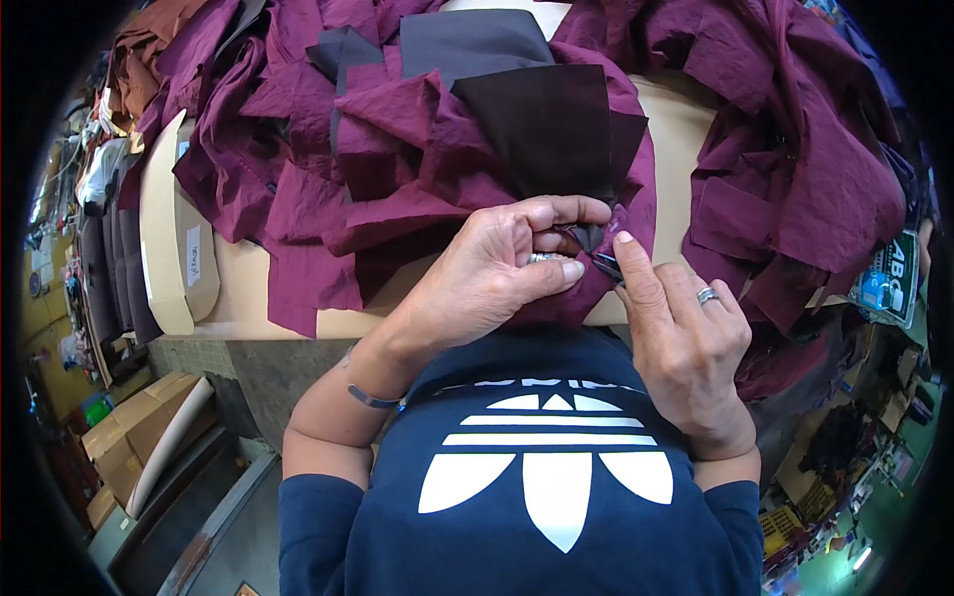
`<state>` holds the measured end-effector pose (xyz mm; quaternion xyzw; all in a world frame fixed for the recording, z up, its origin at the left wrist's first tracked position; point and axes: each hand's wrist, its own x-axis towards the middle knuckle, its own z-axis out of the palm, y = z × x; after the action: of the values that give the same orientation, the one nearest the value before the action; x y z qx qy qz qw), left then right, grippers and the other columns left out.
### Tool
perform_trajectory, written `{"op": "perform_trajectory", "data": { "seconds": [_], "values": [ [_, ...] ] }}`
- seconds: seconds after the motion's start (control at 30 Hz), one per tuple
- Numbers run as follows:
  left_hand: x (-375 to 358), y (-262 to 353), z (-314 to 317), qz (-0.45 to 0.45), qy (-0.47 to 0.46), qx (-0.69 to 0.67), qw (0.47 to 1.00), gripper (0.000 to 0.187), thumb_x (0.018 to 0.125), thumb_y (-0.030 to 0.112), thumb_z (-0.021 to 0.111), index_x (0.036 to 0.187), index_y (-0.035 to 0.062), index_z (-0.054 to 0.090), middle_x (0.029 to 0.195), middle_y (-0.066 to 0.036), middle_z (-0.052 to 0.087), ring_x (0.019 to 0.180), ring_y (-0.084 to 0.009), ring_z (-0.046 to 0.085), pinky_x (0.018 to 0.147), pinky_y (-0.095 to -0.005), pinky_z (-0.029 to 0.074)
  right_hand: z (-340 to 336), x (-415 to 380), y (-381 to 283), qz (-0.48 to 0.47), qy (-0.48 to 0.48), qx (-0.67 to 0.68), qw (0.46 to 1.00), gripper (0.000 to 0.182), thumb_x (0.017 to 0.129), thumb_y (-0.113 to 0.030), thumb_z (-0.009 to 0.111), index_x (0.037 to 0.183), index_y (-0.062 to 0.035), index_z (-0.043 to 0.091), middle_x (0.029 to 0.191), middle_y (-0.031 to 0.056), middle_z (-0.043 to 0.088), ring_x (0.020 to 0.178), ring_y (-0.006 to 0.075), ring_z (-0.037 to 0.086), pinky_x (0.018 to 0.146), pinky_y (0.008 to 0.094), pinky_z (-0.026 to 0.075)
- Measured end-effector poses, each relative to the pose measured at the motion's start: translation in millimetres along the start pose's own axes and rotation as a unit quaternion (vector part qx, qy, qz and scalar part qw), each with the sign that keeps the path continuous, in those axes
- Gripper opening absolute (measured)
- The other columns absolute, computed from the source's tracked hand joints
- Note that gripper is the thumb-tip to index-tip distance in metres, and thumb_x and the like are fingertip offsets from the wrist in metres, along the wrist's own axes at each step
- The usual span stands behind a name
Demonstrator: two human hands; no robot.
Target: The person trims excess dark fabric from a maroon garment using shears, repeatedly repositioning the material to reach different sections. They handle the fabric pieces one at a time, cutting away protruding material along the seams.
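Observation:
My left hand [487, 253] pinches a gathered bit of maroon fabric [417, 189] between thumb and fingers, close to my chest. Closed around a small dark tool [606, 266] that looks like thread snips, my right hand [691, 323] meets the left at that fabric edge. Most of the tool is hidden inside the right hand, so its exact kind is hard to make out. A black fabric panel [542, 129] lies just beyond the fingers, apparently joined to the maroon cloth. Behind it is a dark grey panel [472, 42].
More maroon fabric [795, 149] is heaped at the right of the tan table surface [671, 129]. A folded cardboard piece [179, 238] stands at the table's left. Lower left, a cardboard box [149, 422] and a pale roll [171, 447] sit beside the table.

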<state>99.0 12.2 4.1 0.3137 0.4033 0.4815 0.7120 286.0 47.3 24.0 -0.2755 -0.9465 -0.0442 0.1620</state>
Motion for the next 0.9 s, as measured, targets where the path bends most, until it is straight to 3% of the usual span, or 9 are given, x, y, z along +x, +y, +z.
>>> {"op": "perform_trajectory", "data": {
  "seconds": [0.47, 0.57, 0.9],
  "values": [
    [0.1, -2.5, 2.1, 0.003, -0.006, -0.011, 1.0, 0.038, 0.08, -0.001, 0.057, 0.117, -0.0058, 0.048, 0.112, -0.008, 0.054, 0.088, -0.007, 0.053, 0.081, -0.021, 0.047, 9.5, -1.4, -2.4, 0.0, 0.023, 0.039, 0.999, 0.045, 0.061, 0.0, 0.057, 0.106, 0.0044, 0.059, 0.063, 0.0047, 0.041, 0.047, 0.012, 0.045, 0.044, 0.0252, 0.036],
    [-0.3, -0.7, 2.0, 0.004, -0.007, 0.002, 1.0, 0.038, 0.08, -0.001, 0.056, 0.117, -0.0058, 0.048, 0.112, -0.008, 0.054, 0.088, -0.0072, 0.053, 0.081, -0.021, 0.047, 0.1, 0.9, -6.7, 0.033, -0.031, 0.055, 0.997, 0.045, 0.065, 0.0, 0.067, 0.109, 0.0025, 0.058, 0.068, 0.0093, 0.052, 0.054, 0.0189, 0.052, 0.052, 0.0289, 0.042],
    [0.6, -1.3, 2.2, 0.006, -0.006, 0.023, 1.0, 0.038, 0.08, -0.002, 0.056, 0.117, -0.0054, 0.049, 0.111, -0.008, 0.055, 0.09, -0.0078, 0.054, 0.084, -0.0222, 0.046, 2.4, 0.2, -6.5, 0.015, -0.021, 0.04, 0.999, 0.039, 0.069, 0.001, 0.063, 0.108, 0.0037, 0.059, 0.067, 0.0099, 0.052, 0.052, 0.0178, 0.051, 0.05, 0.0284, 0.042]
  ]
}}
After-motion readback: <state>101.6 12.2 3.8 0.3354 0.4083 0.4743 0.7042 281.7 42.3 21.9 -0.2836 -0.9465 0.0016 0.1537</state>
